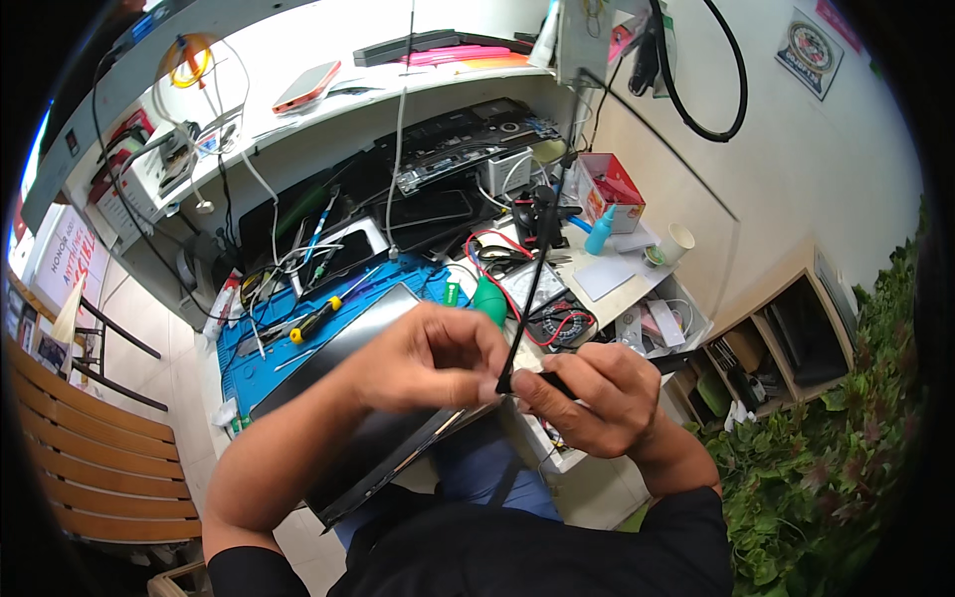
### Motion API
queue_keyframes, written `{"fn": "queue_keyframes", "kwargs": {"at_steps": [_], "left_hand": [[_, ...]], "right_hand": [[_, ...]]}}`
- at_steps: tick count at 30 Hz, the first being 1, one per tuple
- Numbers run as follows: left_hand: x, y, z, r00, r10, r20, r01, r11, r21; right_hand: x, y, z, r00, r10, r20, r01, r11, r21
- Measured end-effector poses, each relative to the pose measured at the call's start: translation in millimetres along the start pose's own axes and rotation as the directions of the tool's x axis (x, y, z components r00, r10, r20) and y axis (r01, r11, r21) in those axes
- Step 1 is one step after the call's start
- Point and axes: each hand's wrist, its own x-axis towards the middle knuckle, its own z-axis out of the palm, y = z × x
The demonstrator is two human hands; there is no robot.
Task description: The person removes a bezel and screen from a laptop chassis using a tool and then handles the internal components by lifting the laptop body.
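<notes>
Thin strip (532,289) pinched betw. both hands: black. Laptop panel (358,398) on lap: dark grey/black w/ silvery edge. Work mat (261,363): bright blue. Screwdriver (316,320) on mat: yellow + black handle. Bulb blower (489,300): green. Wires (497,261) by fan: red & black. Squeeze bottle (600,233): light blue. Small box (614,185): red w/ white sides. Paper cup (676,242): white. Phone (306,87) on upper shelf: reddish-pink rim. Bench (99,458) at left: orange-brown wood slats. Plants (846,438) at right: green w/ purplish leaves. Sleeves: black; trousers blue.
</notes>
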Motion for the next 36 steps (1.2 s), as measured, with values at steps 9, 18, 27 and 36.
{"fn": "queue_keyframes", "kwargs": {"at_steps": [9, 18, 27, 36], "left_hand": [[159, -26, -116, 0.865, 0.343, -0.366, 0.324, 0.173, 0.930], [251, -83, -193, 0.716, 0.436, -0.546, 0.579, 0.067, 0.813], [261, -80, -233, 0.656, 0.647, -0.390, 0.337, 0.211, 0.917], [291, -42, -273, 0.748, 0.377, -0.546, 0.520, 0.179, 0.835]], "right_hand": [[-65, 51, -40, 0.968, 0.243, 0.065, -0.229, 0.959, -0.166], [-116, 83, -49, 0.921, 0.375, 0.110, -0.349, 0.916, -0.199], [-131, 103, -38, 0.893, 0.437, 0.108, -0.417, 0.893, -0.169], [-125, 118, -43, 0.902, 0.425, 0.073, -0.409, 0.898, -0.163]]}}
